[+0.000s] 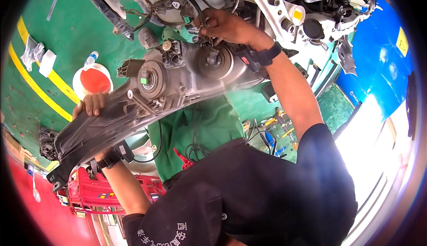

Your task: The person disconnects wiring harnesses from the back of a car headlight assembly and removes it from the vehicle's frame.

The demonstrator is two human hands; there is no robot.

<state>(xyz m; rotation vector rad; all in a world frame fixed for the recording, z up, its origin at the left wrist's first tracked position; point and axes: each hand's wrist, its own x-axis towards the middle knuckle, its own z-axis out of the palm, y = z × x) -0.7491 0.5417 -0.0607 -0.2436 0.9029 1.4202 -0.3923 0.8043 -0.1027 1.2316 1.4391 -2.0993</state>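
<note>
A grey car headlight (178, 90) is held up in front of me, its back with round bulb sockets turned toward me. My left hand (91, 104) is closed around its lower left edge, fingers over the top. Above the right-hand socket (213, 58), my right hand (229, 28) is closed, thumb and fingers pinching a dark wiring cable (199, 12). The cable's end is partly hidden by the fingers. A green bulb connector (144, 81) shows in the left socket. Green and white plugs hang on the wiring harness (175, 5) beside my right hand.
The stripped car front with its white frame (262, 1) spans the top. A white bucket (78, 85) with orange-red inside and a bottle stand on the green floor at left. Red racks (95, 190) lie lower left, a blue panel (378, 59) at right, tools (284, 128) on the floor.
</note>
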